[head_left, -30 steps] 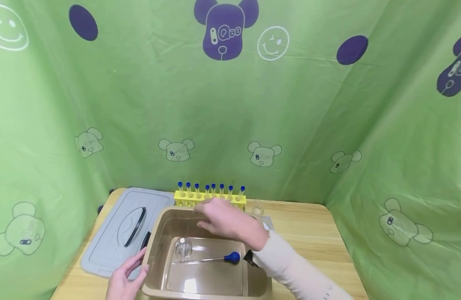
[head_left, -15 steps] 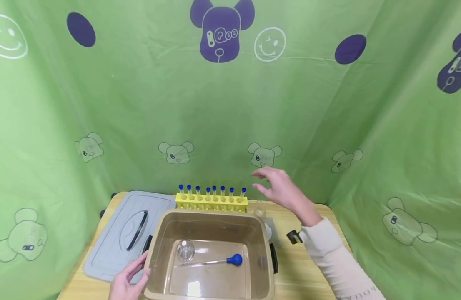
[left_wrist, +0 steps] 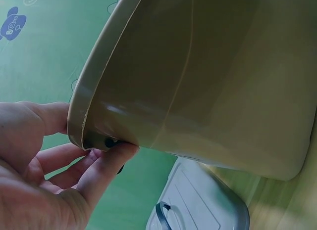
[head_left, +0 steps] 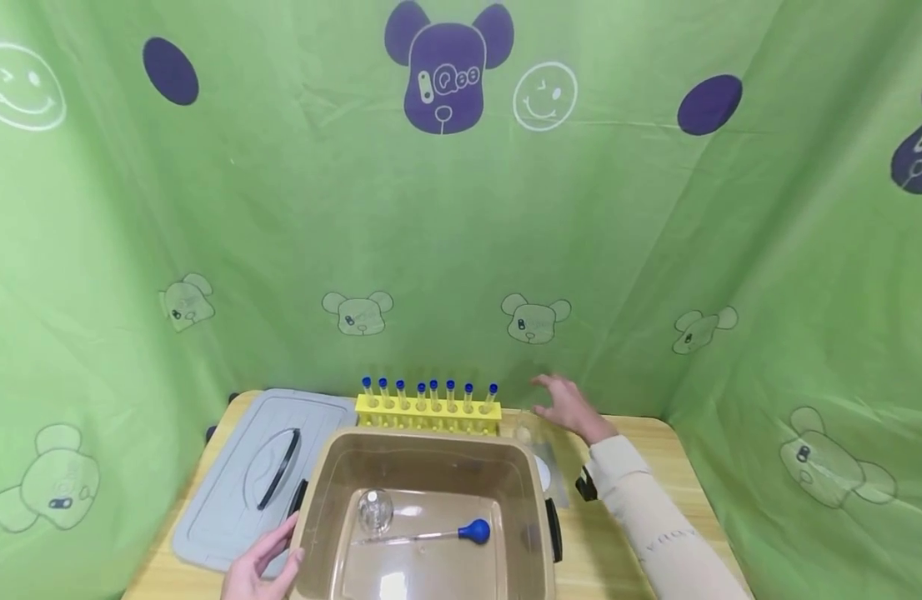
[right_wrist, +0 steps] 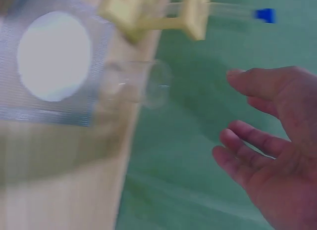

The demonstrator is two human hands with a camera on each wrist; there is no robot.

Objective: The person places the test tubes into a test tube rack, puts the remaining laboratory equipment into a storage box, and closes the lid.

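My left hand (head_left: 260,571) grips the rim of a brown plastic storage box (left_wrist: 208,91) at its near left side, thumb and fingers on either side of the rim in the left wrist view. Inside the box lie a round clear glass vessel (head_left: 374,511) and a dropper with a blue bulb (head_left: 474,532). At the back right, my right hand (head_left: 572,410) hovers with fingers spread and nothing held. Nearest to it on the table is a small clear glass vessel (right_wrist: 136,84), blurred in the right wrist view; a gap separates them there.
Behind the box stands a yellow rack (head_left: 431,408) of blue-capped test tubes. A grey lid (head_left: 243,475) with a black handle lies left. Right of the box, a clear bag holds a white disc (right_wrist: 54,57). Green curtain (head_left: 446,225) surrounds the wooden table (head_left: 611,533).
My right hand has swung from above the box out to the right, then lowered toward the small clear vessel. The left hand keeps its hold on the rim.
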